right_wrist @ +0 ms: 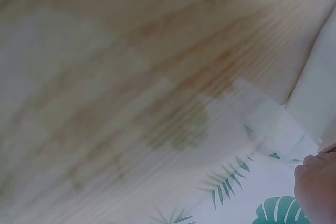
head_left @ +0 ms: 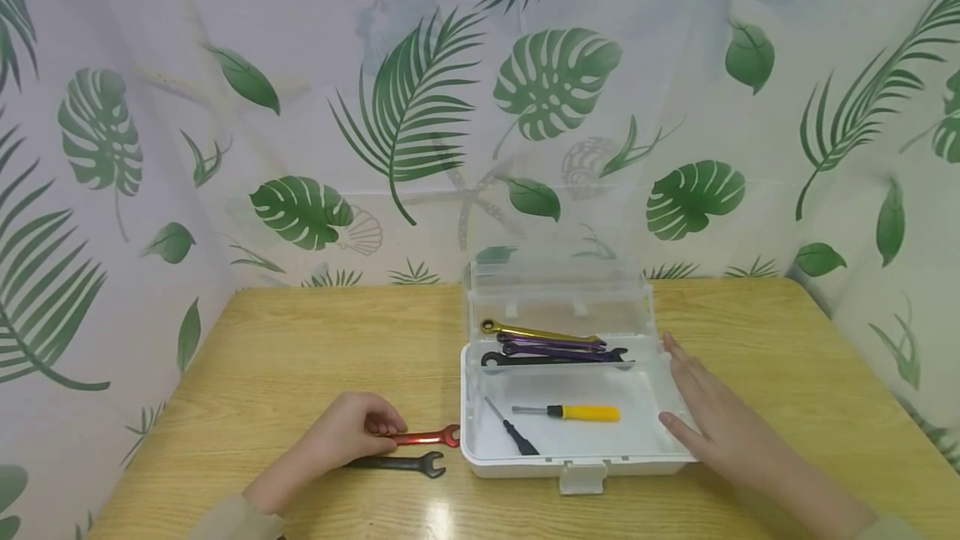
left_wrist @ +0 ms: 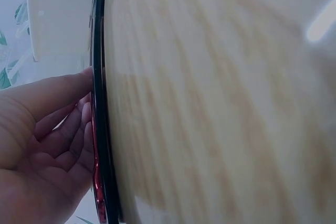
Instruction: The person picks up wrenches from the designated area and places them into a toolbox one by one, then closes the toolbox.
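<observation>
At the left of the head view, my left hand (head_left: 348, 432) pinches the near end of a red wrench (head_left: 427, 437) between thumb and fingers, low over the table. The wrench's open-ended head reaches to the left wall of a white toolbox (head_left: 510, 468). Just in front lies a black wrench (head_left: 401, 463), partly under my hand; in the left wrist view this black wrench (left_wrist: 101, 103) hides much of the red one. My right hand (head_left: 712, 419), fingers extended, rests along the toolbox's right wall. Only a bit of the right hand (right_wrist: 317, 187) shows in the right wrist view.
Inside the toolbox lie a yellow-handled screwdriver (head_left: 588, 412) and a black screwdriver (head_left: 517, 436). Behind them are a gold wrench (head_left: 540, 332), purple wrenches (head_left: 555, 350) and another black wrench (head_left: 540, 360). Its clear lid (head_left: 558, 307) stands raised before a leaf-patterned cloth (head_left: 450, 215).
</observation>
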The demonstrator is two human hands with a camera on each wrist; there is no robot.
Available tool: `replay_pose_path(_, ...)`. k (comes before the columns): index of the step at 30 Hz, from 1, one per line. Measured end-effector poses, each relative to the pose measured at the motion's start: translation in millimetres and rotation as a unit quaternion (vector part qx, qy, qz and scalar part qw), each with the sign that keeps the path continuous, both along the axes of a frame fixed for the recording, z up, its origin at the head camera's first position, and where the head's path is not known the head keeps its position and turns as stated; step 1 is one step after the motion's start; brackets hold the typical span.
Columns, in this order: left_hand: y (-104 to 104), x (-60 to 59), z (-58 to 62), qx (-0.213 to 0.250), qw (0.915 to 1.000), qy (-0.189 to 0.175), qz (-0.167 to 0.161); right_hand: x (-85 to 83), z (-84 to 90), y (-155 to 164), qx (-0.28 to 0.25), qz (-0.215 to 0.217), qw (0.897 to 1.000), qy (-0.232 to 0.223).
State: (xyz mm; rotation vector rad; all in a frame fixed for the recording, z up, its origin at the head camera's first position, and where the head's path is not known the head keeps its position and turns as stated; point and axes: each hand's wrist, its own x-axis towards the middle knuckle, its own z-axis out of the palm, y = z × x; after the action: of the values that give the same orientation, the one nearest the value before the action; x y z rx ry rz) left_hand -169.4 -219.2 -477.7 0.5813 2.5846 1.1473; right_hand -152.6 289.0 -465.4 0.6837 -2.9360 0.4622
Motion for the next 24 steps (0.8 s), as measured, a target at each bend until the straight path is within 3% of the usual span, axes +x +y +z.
replay_pose_path(12, 4.5, 3.0, 3.2, -0.03, 0.9992, 0.021, -0.013, -0.6, 1.1, -1.1, -0.002, -0.006, 1.0, -0.01)
replay_pose_path(24, 4.7, 3.7, 5.0, -0.035, 0.999, 0.021, -0.019, -0.5, -1.4, -1.1, 0.002, -0.007, 1.0, -0.007)
